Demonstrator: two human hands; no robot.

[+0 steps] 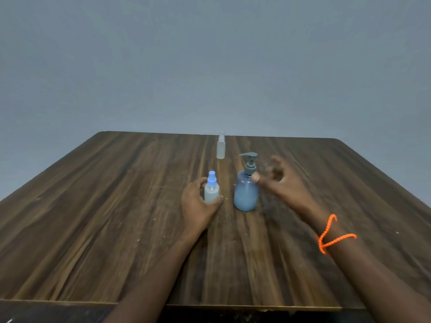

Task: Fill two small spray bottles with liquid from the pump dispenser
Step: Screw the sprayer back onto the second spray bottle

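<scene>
Plain indoor room, type unclear: scuffed wood-grain worktop (116, 206), bare grey-blue wall (210, 54) at 12 o'clock. No other furnishings visible.

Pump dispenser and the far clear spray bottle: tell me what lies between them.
Nothing: in the head view only bare wooden table separates the pump dispenser from the clear spray bottle behind it.

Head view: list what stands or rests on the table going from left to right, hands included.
left hand → blue-capped spray bottle it grips → clear spray bottle farther back → blue pump dispenser → right hand → orange bead bracelet on the right wrist.
</scene>
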